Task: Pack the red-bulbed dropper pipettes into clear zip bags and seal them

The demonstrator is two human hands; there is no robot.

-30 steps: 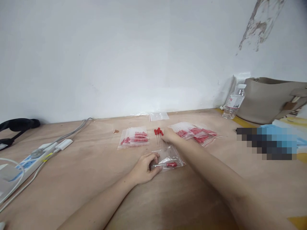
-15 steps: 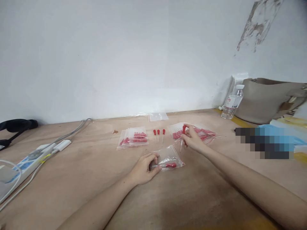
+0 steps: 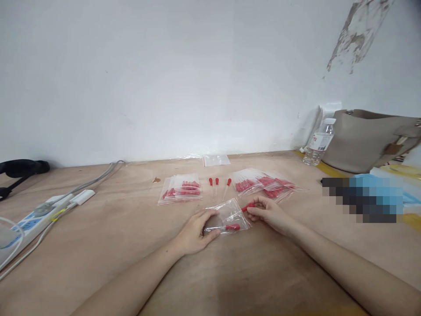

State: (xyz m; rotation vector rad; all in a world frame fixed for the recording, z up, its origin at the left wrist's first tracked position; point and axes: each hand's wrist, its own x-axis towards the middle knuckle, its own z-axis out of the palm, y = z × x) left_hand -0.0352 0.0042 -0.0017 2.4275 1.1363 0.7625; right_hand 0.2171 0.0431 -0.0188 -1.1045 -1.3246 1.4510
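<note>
While the left hand [image 3: 197,228] is pressing its fingers down on the near edge of a small clear bag [image 3: 228,215] lying flat on the wooden table [image 3: 131,245], the right hand [image 3: 268,213] is pinching a red-bulbed dropper [image 3: 247,207] at the bag's right side, its tip pointing into the bag. One dropper [image 3: 230,227] is already lying inside. Just beyond the bag, three loose droppers [image 3: 217,183] are lying side by side. Filled bags are lying to the left [image 3: 180,189] and right [image 3: 263,183] of them. Farther right, a water bottle [image 3: 318,142] is standing beside a beige handbag [image 3: 365,140].
</note>
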